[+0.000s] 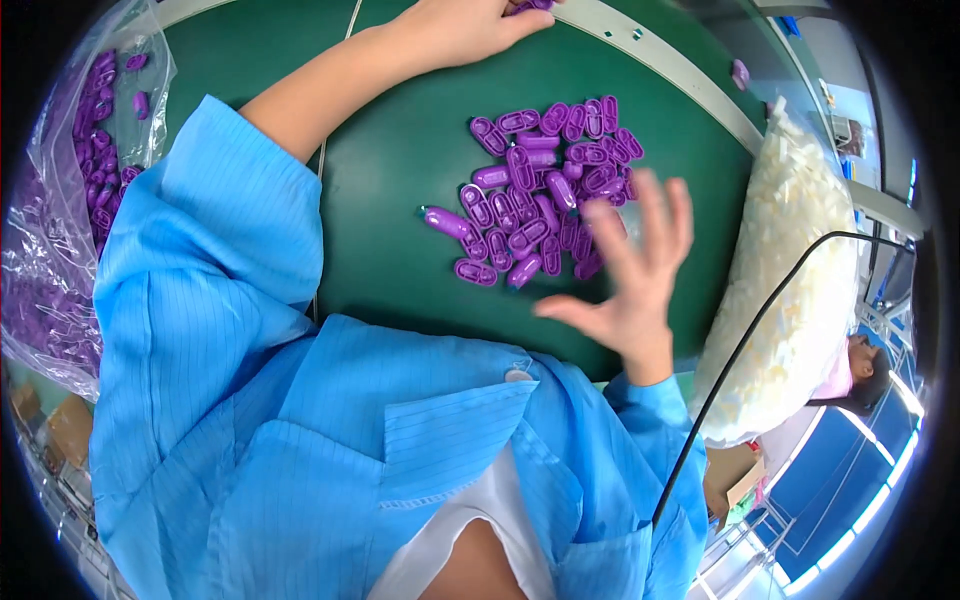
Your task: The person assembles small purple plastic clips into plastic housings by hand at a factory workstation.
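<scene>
Purple plastic clips (540, 190) lie heaped on the green mat (400, 170) just beyond my right hand (630, 270), its fingers spread empty, while my left hand (465, 28), reaching far up the mat, pinches 1 clip.

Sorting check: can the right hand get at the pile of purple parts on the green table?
Probably yes: the right hand hovers open at the edge of the purple parts, with nothing between them.

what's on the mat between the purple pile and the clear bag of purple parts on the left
In the head view, only the person's blue-sleeved left arm crosses the green mat between the pile of purple parts and the clear bag; otherwise that stretch is bare.
</scene>
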Demonstrator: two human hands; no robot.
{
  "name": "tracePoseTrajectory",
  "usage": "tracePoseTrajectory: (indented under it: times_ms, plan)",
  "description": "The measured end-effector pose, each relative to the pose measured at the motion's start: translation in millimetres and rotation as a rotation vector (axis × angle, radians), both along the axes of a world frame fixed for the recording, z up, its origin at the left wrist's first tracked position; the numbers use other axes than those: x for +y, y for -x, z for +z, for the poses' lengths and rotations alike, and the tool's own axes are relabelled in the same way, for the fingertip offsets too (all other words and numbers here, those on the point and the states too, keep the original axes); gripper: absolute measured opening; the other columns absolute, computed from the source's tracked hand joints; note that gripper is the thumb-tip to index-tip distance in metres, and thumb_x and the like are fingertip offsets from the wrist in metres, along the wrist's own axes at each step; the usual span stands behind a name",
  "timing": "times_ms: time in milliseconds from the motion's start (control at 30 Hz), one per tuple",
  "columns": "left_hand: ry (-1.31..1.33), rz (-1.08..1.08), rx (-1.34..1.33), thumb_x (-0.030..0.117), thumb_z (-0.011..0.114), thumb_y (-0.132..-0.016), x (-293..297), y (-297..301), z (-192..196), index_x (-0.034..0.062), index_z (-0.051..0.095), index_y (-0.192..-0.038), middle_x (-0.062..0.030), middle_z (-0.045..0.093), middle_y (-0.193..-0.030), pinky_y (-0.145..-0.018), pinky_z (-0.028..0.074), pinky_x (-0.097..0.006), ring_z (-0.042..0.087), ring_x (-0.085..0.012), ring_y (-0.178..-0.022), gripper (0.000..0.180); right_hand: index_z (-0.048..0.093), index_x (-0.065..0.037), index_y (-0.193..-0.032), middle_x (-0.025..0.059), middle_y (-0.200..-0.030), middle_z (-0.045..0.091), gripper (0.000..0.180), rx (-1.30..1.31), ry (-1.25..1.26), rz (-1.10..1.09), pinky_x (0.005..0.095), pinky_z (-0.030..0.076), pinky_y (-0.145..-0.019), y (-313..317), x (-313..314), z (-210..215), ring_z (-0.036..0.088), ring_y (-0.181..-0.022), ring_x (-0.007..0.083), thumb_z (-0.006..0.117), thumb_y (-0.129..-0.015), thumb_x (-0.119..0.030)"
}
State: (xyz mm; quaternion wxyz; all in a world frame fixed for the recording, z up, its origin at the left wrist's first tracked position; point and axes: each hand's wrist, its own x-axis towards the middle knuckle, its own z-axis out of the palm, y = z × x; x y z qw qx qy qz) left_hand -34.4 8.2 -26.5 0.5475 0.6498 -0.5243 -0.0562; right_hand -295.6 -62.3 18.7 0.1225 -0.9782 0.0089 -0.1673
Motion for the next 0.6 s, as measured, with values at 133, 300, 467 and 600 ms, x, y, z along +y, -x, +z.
tracePoseTrajectory:
  times_ms: [133,300,467,600]
  plan:
    - [0.073,-0.05,0.36,0.005,0.057,-0.08,1,0,1,0.0012,0.055,-0.094,-0.0057,0.057,-0.076,-0.062,0.046,-0.025,0.056,-0.0119,-0.069,0.015,0.06,-0.021,-0.109,0.0033,-0.131,0.041,0.052,0.082,0.107,0.185,0.0554,0.012,-0.102,-20,53,-16,0.03,-0.124,0.0322,0.069,-0.062,-0.042]
    - [-0.081,-0.015,0.385,0.006,0.055,-0.083,6,-9,3,0.0061,0.052,-0.112,-0.0085,0.061,-0.086,-0.058,0.046,-0.023,0.057,-0.0113,-0.062,0.029,0.061,-0.012,-0.1,0.008,-0.12,0.049,0.035,-0.087,0.248,0.096,0.0558,0.021,-0.099,-67,57,-36,0.033,-0.121,0.0335,0.067,-0.068,-0.024]
    - [0.128,-0.023,0.533,0.015,0.051,-0.087,4,-20,-15,0.0023,0.055,-0.112,-0.0099,0.061,-0.093,-0.066,0.052,-0.024,0.064,-0.0158,-0.075,0.029,0.06,-0.009,-0.101,0.0113,-0.114,0.05,0.035,-0.194,0.079,-0.082,0.0541,0.026,-0.097,-95,40,-16,0.037,-0.116,0.0357,0.066,-0.071,-0.025]
    - [0.061,-0.093,0.576,0.015,0.055,-0.084,6,-18,-3,0.0031,0.055,-0.113,-0.0083,0.062,-0.086,-0.059,0.049,-0.022,0.062,-0.0117,-0.068,0.031,0.058,-0.007,-0.107,0.0131,-0.116,0.052,0.034,-0.316,0.066,-0.266,0.0429,0.031,-0.097,-67,-24,2,0.041,-0.114,0.035,0.063,-0.077,-0.023]
